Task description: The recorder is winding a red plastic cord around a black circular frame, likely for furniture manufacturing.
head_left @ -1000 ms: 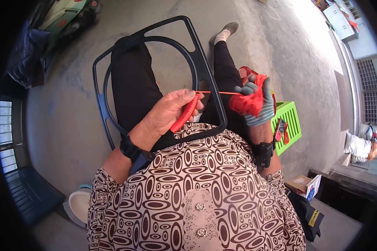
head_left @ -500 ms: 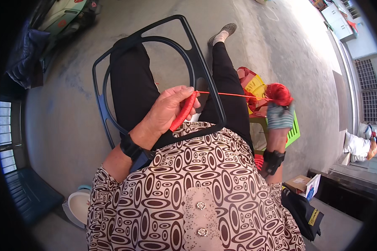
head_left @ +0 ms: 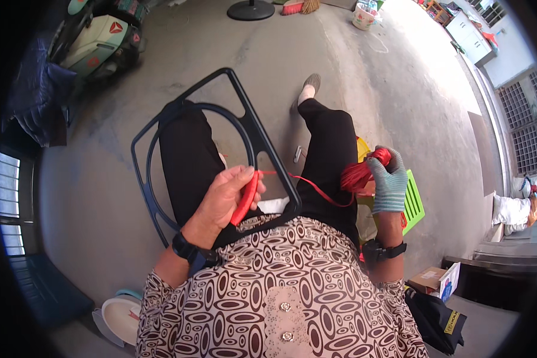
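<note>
Your bare left hand (head_left: 224,200) pinches the red-wrapped stretch of the stiff black metal frame (head_left: 268,152) lying across your lap at centre. Your gloved right hand (head_left: 388,182), centre right, closes round the bundle of thin red plastic cord (head_left: 358,174); it looks light, limp and slippery, so grip it near the frame.

My left hand (head_left: 224,200) grips a red-wrapped section of the black frame (head_left: 253,134) lying across my lap. My gloved right hand (head_left: 388,182) holds a bundle of red cord (head_left: 358,174) out beside my knee, its strand (head_left: 316,190) sagging between both hands.

Red cord (head_left: 316,190) taut across lap; black frame (head_left: 262,140) on knees.
</note>
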The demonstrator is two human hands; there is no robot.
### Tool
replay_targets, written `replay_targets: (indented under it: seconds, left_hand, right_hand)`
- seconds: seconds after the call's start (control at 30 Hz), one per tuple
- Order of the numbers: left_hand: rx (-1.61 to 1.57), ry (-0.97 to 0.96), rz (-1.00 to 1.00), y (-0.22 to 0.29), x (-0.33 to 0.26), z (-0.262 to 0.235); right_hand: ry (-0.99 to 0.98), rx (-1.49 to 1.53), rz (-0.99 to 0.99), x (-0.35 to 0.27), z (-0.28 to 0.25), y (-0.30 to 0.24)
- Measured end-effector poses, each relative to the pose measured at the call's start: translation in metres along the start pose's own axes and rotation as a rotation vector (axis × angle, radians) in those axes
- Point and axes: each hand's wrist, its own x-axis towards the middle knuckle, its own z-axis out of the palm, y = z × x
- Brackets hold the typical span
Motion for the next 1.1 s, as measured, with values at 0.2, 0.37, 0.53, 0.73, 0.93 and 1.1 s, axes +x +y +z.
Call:
replay_targets:
  seconds: [0.2, 0.37, 0.53, 0.73, 0.93, 1.1]
  left_hand:
    - [-0.009, 0.004, 0.051, 0.007, -0.02, -0.011]
    - [-0.023, 0.032, 0.07, 0.016, -0.04, -0.008]
    - [-0.031, 0.116, 0.011, 0.021, -0.048, -0.01]
    - [-0.059, 0.213, -0.02, 0.008, -0.047, -0.011]
    - [-0.061, 0.307, -0.132, -0.008, -0.052, -0.01]
    - [0.003, 0.285, -0.212, -0.01, -0.05, -0.008]
  right_hand:
    - [-0.233, 0.097, -0.098, 0.0, 0.054, -0.03]
    - [-0.346, 0.062, -0.038, 0.003, 0.077, -0.043]
    - [-0.549, 0.138, 0.3, 0.0, 0.099, -0.022]
    - [-0.686, 0.148, 0.427, 0.004, 0.11, 0.02]
    - [-0.765, 0.017, 0.395, 0.008, 0.114, 0.015]
    - [-0.865, -0.143, 0.328, 0.011, 0.116, 0.012]
